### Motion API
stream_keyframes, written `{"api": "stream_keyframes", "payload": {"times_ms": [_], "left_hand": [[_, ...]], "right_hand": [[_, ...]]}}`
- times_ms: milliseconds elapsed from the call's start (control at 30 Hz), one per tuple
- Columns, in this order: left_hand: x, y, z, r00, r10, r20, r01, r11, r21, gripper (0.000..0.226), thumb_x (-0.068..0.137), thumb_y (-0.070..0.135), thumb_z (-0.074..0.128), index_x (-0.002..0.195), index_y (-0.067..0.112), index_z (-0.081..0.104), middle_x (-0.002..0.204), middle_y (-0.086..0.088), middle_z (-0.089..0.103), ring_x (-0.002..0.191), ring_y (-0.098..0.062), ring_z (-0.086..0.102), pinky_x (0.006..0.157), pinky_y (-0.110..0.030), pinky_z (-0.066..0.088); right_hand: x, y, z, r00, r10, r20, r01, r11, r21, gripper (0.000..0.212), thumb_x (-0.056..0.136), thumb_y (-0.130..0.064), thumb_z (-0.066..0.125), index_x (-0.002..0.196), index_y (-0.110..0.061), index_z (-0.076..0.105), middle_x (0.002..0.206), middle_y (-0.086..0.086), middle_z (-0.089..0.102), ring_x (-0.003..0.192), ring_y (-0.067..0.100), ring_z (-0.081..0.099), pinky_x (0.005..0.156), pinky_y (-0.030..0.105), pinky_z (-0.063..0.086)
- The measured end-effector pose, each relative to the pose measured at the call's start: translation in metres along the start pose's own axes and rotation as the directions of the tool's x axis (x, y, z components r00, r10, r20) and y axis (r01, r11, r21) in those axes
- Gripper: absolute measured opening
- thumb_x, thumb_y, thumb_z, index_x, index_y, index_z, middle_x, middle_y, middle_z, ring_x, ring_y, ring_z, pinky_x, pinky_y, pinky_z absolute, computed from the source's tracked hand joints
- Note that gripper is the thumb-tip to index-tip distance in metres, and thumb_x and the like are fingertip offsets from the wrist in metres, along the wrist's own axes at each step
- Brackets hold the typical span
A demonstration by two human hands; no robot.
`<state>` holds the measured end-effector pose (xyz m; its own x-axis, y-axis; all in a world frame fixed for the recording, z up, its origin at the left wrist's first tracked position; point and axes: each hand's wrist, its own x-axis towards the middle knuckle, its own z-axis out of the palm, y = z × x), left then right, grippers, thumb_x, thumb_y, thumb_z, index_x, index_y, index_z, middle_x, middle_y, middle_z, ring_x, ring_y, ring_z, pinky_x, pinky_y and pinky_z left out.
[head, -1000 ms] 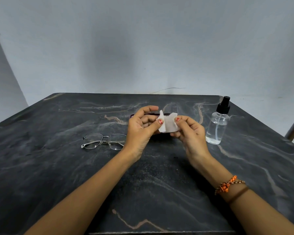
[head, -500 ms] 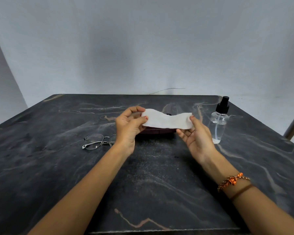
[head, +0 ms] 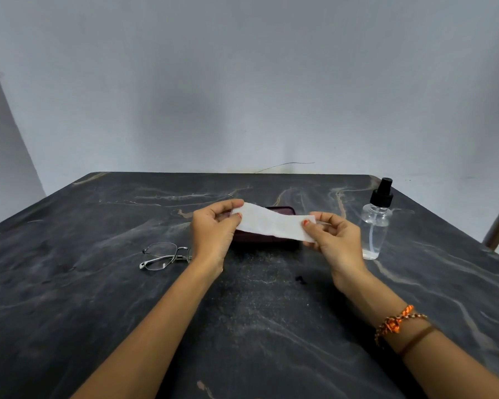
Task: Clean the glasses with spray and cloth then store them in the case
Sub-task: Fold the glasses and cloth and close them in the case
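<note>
The white cloth is stretched out as a flat strip in the air, held at both ends just above the dark case, which lies shut on the marbled table. Everything else can be placed from that case: the glasses lie on the table to its left, lenses down and arms apparently folded, partly hidden behind the left wrist; the spray bottle stands upright to its right, clear-bodied with a black pump top and only a little liquid at the bottom.

Judging by how things lie, the task is at its start — the cloth is out and ready, but the glasses rest untouched by either hand and nobody holds the bottle. Spraying, wiping and putting the glasses into the case all appear to be left to do (whether the lenses are already wet cannot be told at this size).

The left hand pinches the cloth's left end between thumb and forefinger, the other fingers curled behind it. The right hand pinches the right end the same way, thumb on the near face. Both forearms reach forward over the table, wrists raised clear of it — the right wrist wears an orange braided bracelet.
</note>
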<state>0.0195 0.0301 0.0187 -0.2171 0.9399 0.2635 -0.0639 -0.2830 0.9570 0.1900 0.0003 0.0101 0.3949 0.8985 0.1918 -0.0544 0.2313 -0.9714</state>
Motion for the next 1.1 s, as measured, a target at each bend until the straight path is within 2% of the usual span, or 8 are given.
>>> {"api": "stream_keyframes", "payload": {"times_ms": [167,300,433,533,633,767,967,1100], "left_hand": [[0.013,0.000,-0.003,0.998,0.061,-0.019,-0.058,0.991,0.121,0.032,0.078,-0.004,0.063,0.076,0.028,0.067,0.074,0.005,0.067,0.071,-0.011,0.062,0.071,-0.027,0.052],[0.019,-0.004,-0.005,0.992,0.127,0.005,-0.124,0.959,0.256,0.028,0.076,-0.001,0.066,0.074,0.027,0.067,0.068,0.012,0.065,0.066,-0.001,0.061,0.057,-0.011,0.050],[0.023,-0.007,-0.005,0.989,0.149,0.016,-0.145,0.927,0.345,0.019,0.076,-0.002,0.065,0.087,0.012,0.071,0.063,0.011,0.061,0.061,0.000,0.059,0.049,-0.001,0.043],[0.023,-0.010,-0.007,0.987,0.159,0.015,-0.153,0.915,0.374,0.019,0.077,-0.003,0.063,0.089,0.009,0.071,0.062,0.007,0.061,0.058,-0.001,0.057,0.050,0.000,0.043],[0.021,-0.009,-0.008,0.985,0.169,0.042,-0.171,0.895,0.411,0.018,0.077,-0.002,0.064,0.089,0.009,0.071,0.060,0.008,0.059,0.055,0.001,0.054,0.049,0.001,0.040],[0.021,-0.008,-0.007,0.982,0.180,0.050,-0.183,0.868,0.461,0.018,0.077,-0.002,0.064,0.088,0.009,0.072,0.051,0.008,0.053,0.040,0.006,0.048,0.045,0.001,0.036],[0.022,-0.010,-0.009,0.991,0.107,0.075,-0.130,0.839,0.528,0.017,0.074,-0.004,0.063,0.084,0.007,0.072,0.042,0.005,0.047,0.033,0.000,0.041,0.040,-0.001,0.032],[0.023,-0.011,-0.010,0.992,0.085,0.096,-0.125,0.806,0.578,0.018,0.073,-0.004,0.064,0.086,0.006,0.072,0.049,0.007,0.052,0.044,-0.001,0.045,0.042,0.001,0.035]], "right_hand": [[0.023,-0.009,0.010,1.000,0.010,-0.026,-0.010,1.000,-0.008,0.017,0.076,0.000,0.069,0.076,-0.010,0.055,0.071,0.005,0.060,0.062,0.014,0.059,0.044,0.014,0.050],[0.040,-0.003,0.014,0.999,-0.028,-0.041,0.024,0.994,-0.106,0.025,0.074,0.000,0.071,0.062,-0.013,0.053,0.063,0.004,0.058,0.049,0.012,0.055,0.046,0.020,0.049],[0.044,0.009,0.014,0.994,-0.111,-0.011,0.104,0.960,-0.261,0.025,0.072,-0.003,0.073,0.059,-0.016,0.056,0.056,0.000,0.059,0.036,0.003,0.052,0.040,0.016,0.045],[0.045,0.010,0.014,0.980,-0.199,0.019,0.192,0.910,-0.367,0.024,0.071,-0.008,0.075,0.058,-0.019,0.057,0.056,-0.002,0.061,0.038,0.002,0.054,0.041,0.016,0.046],[0.046,0.010,0.012,0.971,-0.239,0.030,0.229,0.876,-0.424,0.025,0.070,-0.011,0.076,0.058,-0.021,0.057,0.057,-0.003,0.061,0.049,0.009,0.056,0.049,0.025,0.051],[0.048,0.012,0.011,0.965,-0.256,0.065,0.253,0.829,-0.498,0.024,0.070,-0.014,0.076,0.058,-0.023,0.057,0.059,-0.005,0.062,0.056,0.010,0.058,0.057,0.030,0.052],[0.051,0.017,0.008,0.978,-0.170,0.122,0.209,0.823,-0.528,0.026,0.070,-0.012,0.077,0.057,-0.022,0.057,0.056,-0.004,0.060,0.053,0.009,0.055,0.055,0.026,0.043],[0.050,0.017,0.006,0.981,-0.140,0.132,0.189,0.825,-0.533,0.027,0.069,-0.012,0.077,0.055,-0.022,0.057,0.054,-0.005,0.060,0.051,0.008,0.054,0.055,0.025,0.044]]}}
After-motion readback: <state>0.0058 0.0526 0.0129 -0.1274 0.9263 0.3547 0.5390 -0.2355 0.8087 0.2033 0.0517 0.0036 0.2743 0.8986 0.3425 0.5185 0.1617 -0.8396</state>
